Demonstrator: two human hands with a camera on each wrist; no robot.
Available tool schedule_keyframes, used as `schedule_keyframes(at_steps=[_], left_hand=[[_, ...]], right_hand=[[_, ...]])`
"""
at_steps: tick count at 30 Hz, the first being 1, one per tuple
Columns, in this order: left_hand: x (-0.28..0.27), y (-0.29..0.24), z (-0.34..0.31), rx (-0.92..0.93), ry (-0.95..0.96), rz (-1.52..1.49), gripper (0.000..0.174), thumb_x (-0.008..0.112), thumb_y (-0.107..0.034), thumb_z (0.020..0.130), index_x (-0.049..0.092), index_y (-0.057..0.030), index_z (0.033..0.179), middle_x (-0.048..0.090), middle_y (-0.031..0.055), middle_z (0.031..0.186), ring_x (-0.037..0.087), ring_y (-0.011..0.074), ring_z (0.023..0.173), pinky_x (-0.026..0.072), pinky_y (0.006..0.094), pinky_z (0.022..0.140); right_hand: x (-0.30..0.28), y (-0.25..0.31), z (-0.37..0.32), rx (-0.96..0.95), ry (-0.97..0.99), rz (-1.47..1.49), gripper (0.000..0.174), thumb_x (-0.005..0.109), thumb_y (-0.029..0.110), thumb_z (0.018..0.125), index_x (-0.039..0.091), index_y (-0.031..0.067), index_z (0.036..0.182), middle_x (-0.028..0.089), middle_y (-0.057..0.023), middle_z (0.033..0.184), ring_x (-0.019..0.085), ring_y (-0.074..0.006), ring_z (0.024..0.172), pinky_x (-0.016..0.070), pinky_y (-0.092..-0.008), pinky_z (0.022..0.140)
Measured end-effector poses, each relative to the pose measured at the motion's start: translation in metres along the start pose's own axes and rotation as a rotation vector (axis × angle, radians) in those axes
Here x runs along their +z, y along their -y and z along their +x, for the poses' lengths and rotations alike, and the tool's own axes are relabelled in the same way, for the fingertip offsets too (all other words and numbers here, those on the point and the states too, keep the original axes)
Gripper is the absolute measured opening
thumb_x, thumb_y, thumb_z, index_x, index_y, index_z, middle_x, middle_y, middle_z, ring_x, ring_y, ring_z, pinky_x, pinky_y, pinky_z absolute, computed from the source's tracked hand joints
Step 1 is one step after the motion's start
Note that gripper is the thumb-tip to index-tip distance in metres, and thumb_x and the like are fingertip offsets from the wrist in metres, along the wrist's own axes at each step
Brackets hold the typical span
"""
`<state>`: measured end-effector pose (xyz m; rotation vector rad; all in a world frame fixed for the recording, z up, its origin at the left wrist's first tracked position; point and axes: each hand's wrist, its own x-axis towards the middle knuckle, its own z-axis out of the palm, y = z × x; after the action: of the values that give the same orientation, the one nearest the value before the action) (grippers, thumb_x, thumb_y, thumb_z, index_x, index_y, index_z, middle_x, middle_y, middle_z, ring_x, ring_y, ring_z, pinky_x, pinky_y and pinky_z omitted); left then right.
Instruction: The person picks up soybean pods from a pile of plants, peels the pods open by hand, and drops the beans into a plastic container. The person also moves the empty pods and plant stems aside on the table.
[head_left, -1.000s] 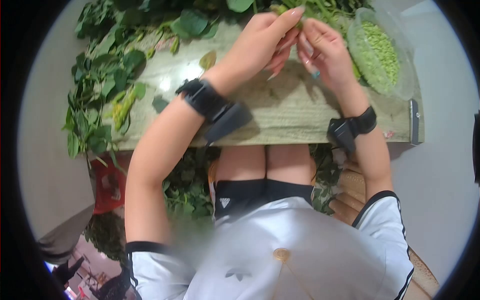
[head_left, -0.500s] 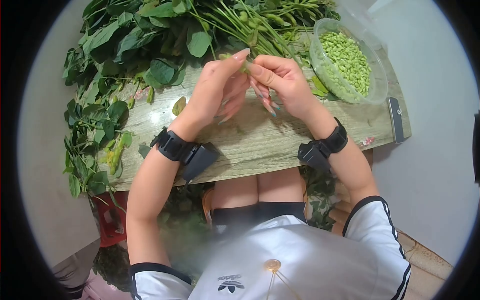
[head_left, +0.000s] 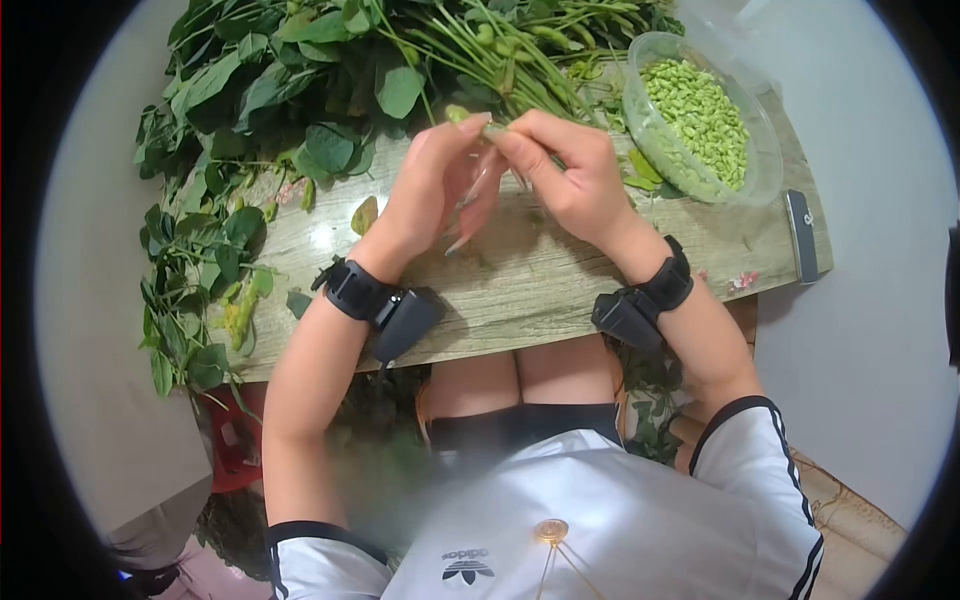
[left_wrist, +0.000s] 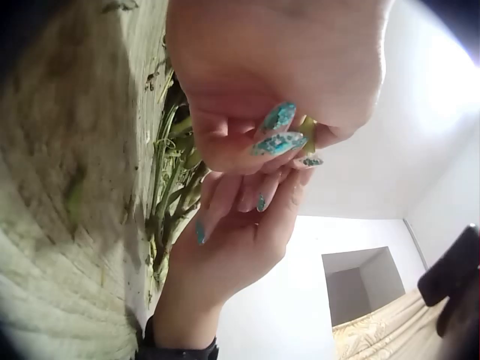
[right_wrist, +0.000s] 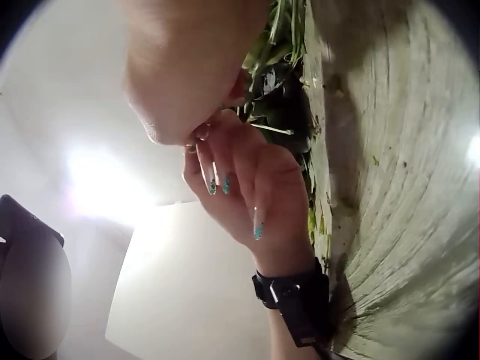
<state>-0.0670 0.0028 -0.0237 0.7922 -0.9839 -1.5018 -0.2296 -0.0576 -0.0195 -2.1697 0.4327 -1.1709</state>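
Above the middle of the head view, the left hand [head_left: 425, 195] and the right hand [head_left: 575, 180] meet fingertip to fingertip over a green pod [head_left: 468, 117]. The left hand pinches one end between thumb and forefinger, with its other fingers hanging loose and spread below. The right hand pinches the other end, its fingers curled in close. The left wrist view shows only a sliver of the pod [left_wrist: 310, 129] between painted nails, so I cannot tell whether it has split.

Half a second ago the right hand's fingers pointed down towards the counter [head_left: 520, 280]. Now they are tucked up over the pod, and the hands have barely shifted from that spot. A second ago they sat higher in the frame, at the top edge. I take the tucking-in to mean the pod is being pressed or twisted open, with nothing yet gone from it to the bowl.

Outward from the hands, a heap of leafy stalks [head_left: 300, 70] with more pods on them fills the upper left and trails down the left edge of the counter. A loose leaf [head_left: 364, 213] lies just left of the left hand. At the upper right stands a clear bowl [head_left: 768, 150] holding shelled beans [head_left: 700, 115]. A phone [head_left: 802, 235] lies below it at the counter's right edge.
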Motion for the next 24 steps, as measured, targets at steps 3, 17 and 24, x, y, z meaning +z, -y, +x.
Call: schedule_keyframes(at_steps=[3, 17, 24], left_hand=[[0.002, -0.006, -0.003, 0.01, 0.008, 0.072, 0.04, 0.038, -0.04, 0.099, 0.043, -0.0082, 0.076, 0.038, 0.0002, 0.057, 0.036, 0.0103, 0.037, 0.0304, 0.024, 0.03], [-0.003, 0.0, -0.001, 0.136, 0.02, 0.16, 0.031, 0.044, -0.025, 0.102, 0.045, -0.0064, 0.077, 0.043, -0.0017, 0.054, 0.037, 0.0061, 0.037, 0.0258, 0.0208, 0.036], [-0.005, 0.001, -0.001, 0.232, 0.046, 0.229, 0.029, 0.045, -0.024, 0.101, 0.048, -0.0042, 0.079, 0.047, 0.0, 0.056, 0.038, 0.0063, 0.037, 0.0264, 0.0211, 0.037]], right_hand=[[0.001, 0.001, 0.001, 0.155, 0.039, 0.28, 0.015, 0.059, 0.015, 0.096, 0.065, 0.0015, 0.091, 0.057, -0.0036, 0.064, 0.052, -0.0097, 0.053, 0.0397, -0.0263, 0.049], [0.012, 0.005, -0.003, 0.393, -0.028, 0.564, 0.037, 0.049, 0.031, 0.103, 0.052, 0.0054, 0.076, 0.045, 0.003, 0.06, 0.043, -0.0031, 0.048, 0.0361, -0.0205, 0.043], [0.008, 0.009, -0.004, 0.388, -0.004, 0.512, 0.032, 0.05, 0.027, 0.103, 0.057, 0.0039, 0.082, 0.048, 0.0016, 0.06, 0.048, -0.0034, 0.054, 0.0367, -0.0221, 0.045]])
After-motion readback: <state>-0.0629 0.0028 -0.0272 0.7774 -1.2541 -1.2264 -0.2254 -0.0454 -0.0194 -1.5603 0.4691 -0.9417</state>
